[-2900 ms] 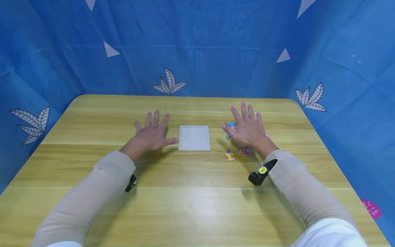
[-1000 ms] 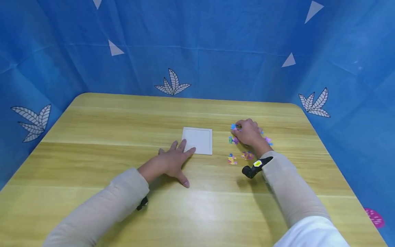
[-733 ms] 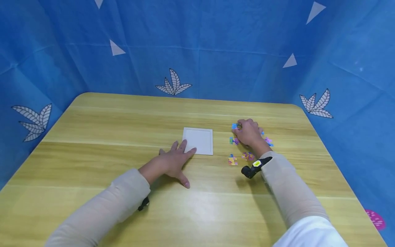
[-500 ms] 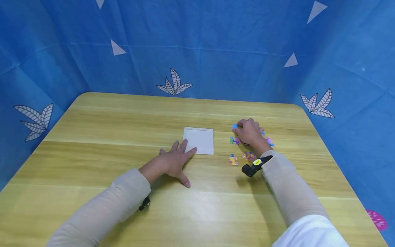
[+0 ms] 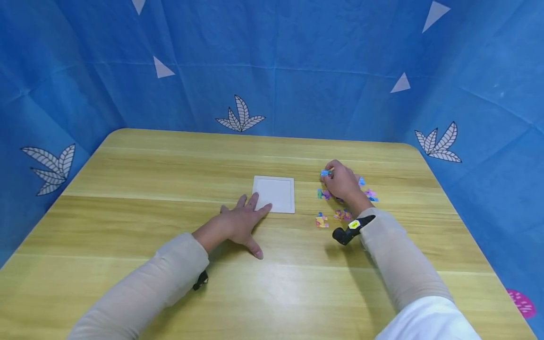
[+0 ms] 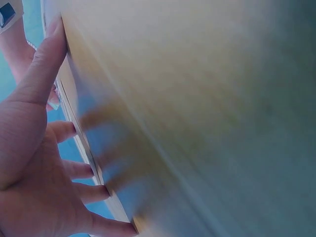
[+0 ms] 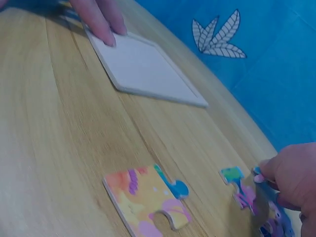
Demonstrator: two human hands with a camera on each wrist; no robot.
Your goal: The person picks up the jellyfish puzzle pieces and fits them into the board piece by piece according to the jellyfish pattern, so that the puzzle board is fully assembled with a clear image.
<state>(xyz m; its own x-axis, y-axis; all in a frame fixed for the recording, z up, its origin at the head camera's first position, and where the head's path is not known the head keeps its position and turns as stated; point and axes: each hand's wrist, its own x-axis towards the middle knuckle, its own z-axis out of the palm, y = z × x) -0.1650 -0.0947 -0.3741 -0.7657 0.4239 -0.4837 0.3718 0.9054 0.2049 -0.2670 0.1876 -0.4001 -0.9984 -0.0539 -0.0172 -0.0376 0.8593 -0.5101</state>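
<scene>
My left hand lies with fingers spread, and its fingertips rest on the near left corner of a white square puzzle tray. In the left wrist view its straight fingers reach down to the table. At the right, my right hand pinches a blue puzzle piece between thumb and fingertips, and the hand hides part of it. Close by lie a green and pink puzzle piece, a yellow puzzle piece and a purple and yellow puzzle piece.
Beyond the right hand lie a pink and blue piece and another blue piece. The wooden table ends at a blue curtain with printed leaves. A black wrist camera juts from the right sleeve.
From hovering with fingers spread, the left hand came down to the tray's near corner. The right hand dropped onto the pieces and took hold of a blue one.
</scene>
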